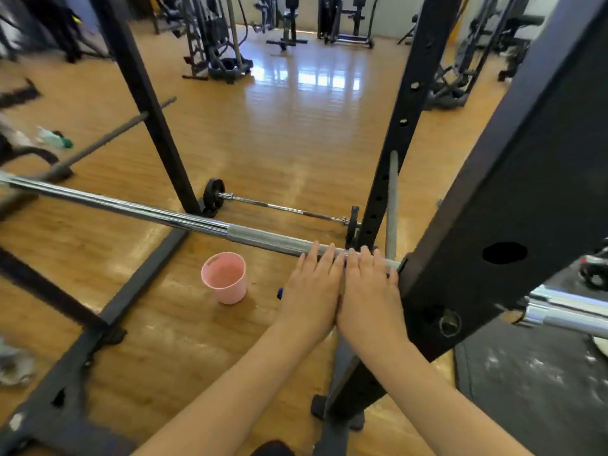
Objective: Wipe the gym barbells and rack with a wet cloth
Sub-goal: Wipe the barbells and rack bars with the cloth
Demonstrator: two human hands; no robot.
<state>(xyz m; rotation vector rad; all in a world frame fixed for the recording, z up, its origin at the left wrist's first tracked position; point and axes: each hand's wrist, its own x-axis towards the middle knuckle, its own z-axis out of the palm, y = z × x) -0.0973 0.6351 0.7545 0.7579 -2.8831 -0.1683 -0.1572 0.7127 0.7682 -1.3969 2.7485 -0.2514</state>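
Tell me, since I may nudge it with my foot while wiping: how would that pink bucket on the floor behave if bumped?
The pink bucket looks like thin plastic, so probably light and easy to slide on the glossy wooden floor. It narrows toward its base, so a knock near the rim could tip it. Whether it holds water cannot be told.

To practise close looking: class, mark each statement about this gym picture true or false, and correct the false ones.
1. Both hands lie side by side on the barbell. True: the left hand and right hand rest on the barbell with fingers over it.
2. The pink bucket is tipped on its side. False: the pink bucket stands upright on the floor.
3. The hands are at the bar's far left end. False: they sit beside the rack upright on the right.
4. A second, smaller barbell lies on the floor behind. True: the smaller barbell lies there.
5. The floor is grey carpet. False: it is wood.
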